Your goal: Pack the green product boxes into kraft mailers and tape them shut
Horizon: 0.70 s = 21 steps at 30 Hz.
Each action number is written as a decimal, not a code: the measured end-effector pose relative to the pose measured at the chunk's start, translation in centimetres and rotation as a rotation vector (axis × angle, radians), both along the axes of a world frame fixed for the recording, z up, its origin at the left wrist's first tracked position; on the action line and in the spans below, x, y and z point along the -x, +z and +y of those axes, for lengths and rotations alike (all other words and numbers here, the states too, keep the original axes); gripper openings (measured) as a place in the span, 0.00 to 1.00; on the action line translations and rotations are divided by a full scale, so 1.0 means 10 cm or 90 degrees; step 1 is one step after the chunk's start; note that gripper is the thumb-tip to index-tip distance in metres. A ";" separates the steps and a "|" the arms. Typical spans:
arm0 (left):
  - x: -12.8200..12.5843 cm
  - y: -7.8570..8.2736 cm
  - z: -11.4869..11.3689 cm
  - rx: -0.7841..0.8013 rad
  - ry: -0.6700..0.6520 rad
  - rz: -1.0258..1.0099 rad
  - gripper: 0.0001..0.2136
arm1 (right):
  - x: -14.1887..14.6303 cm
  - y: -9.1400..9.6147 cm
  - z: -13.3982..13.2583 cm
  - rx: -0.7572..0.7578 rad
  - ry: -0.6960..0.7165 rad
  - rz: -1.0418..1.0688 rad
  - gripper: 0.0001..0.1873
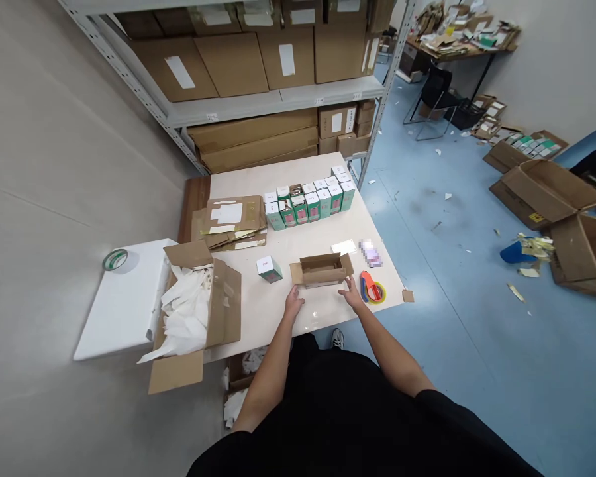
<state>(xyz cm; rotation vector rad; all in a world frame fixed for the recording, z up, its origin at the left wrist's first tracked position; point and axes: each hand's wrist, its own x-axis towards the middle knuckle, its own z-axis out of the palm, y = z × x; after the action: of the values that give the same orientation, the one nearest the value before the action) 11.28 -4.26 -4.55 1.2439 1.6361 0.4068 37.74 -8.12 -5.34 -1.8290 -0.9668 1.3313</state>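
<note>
A small open cardboard box (322, 275) stands near the table's front edge, its flaps folded out at both ends. Close to its left near corner is my left hand (293, 303), thumb and fingers apart. My right hand (351, 295) reaches to the right near corner with fingers spread; whether the fingertips touch the cardboard I cannot tell. The inside looks brown, with no contents that I can make out. To the left stands a single green and white carton (269, 269). Right of my right hand lie an orange tape cutter (369, 283) and a yellow tape roll (381, 293).
Several green and white cartons (312, 207) stand in rows at the back, beside stacked flattened cardboard (233, 215). A large box with white paper (191, 305) is at the left. A white card (344, 247) lies behind the box. Shelving (278, 99) rises beyond the table.
</note>
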 end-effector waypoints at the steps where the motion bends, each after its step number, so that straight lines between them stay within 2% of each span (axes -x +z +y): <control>1: 0.03 0.01 -0.02 -0.003 0.011 0.022 0.48 | -0.02 0.01 -0.01 0.004 -0.026 -0.002 0.56; 3: 0.08 0.06 -0.03 -0.049 0.047 0.076 0.48 | -0.07 0.05 -0.02 -0.014 -0.075 -0.039 0.56; 6: 0.08 0.24 0.10 -0.168 0.059 0.117 0.39 | -0.14 0.21 0.06 -0.096 -0.097 -0.144 0.52; 9: -0.07 0.43 0.38 -0.229 -0.057 0.111 0.29 | -0.14 0.36 0.22 -0.169 -0.005 -0.215 0.47; 11: -0.21 0.49 0.57 -0.217 -0.157 0.129 0.28 | -0.12 0.40 0.31 -0.170 0.075 -0.220 0.46; 14: -0.35 0.46 0.72 -0.127 -0.267 0.174 0.26 | -0.09 0.36 0.37 -0.133 0.132 -0.196 0.47; 17: -0.36 0.34 0.69 -0.041 -0.302 0.174 0.17 | -0.10 0.26 0.31 -0.113 0.120 -0.172 0.44; 21: -0.26 0.19 0.51 -0.066 -0.312 0.159 0.10 | -0.11 0.15 0.21 -0.070 0.117 -0.124 0.40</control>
<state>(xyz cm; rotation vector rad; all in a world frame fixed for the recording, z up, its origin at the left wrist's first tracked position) 13.93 0.81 -2.60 1.7730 1.4564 0.0296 38.86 -5.97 -3.83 -1.8452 -1.3125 1.1951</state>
